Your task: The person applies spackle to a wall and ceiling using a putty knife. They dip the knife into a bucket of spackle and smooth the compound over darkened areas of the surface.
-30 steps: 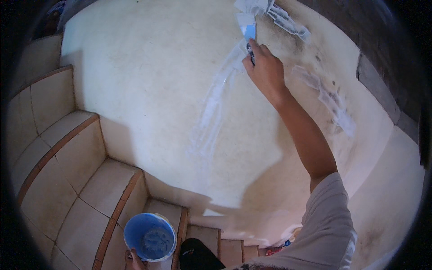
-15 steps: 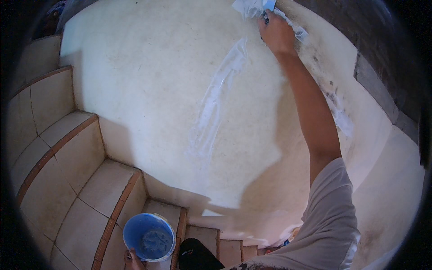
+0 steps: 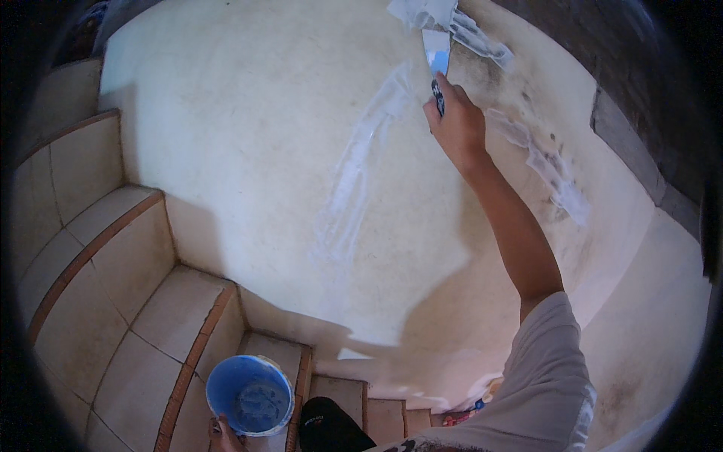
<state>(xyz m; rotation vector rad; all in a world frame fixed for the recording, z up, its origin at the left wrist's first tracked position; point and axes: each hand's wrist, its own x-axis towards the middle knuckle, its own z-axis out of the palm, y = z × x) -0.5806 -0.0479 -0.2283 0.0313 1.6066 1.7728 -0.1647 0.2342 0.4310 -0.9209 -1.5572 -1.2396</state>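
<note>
My right hand (image 3: 459, 124) is closed round the dark handle of a putty knife (image 3: 437, 54), its wide blade pointing up the wall and smeared with white. The blade's tip lies at the lower edge of a patch of white filler (image 3: 422, 11) near the top of the view. My left hand (image 3: 224, 435), low in the view, grips the rim of a blue bucket (image 3: 250, 395); whitish paste coats its bottom. A long streak of white filler (image 3: 350, 181) runs down the middle of the wall, left of my right arm.
A cream wall (image 3: 263, 151) fills the middle, with dark stains and another filler streak (image 3: 557, 177) to the right. Tiled stairs (image 3: 173, 309) with reddish-brown edges descend from the left to the lower middle. A black shoe or knee-like shape (image 3: 327, 426) shows beside the bucket.
My right hand has drawn the putty knife downward and slightly left, so its blade now shows below the top filler patch. My left hand and the bucket stay nearly still.
</note>
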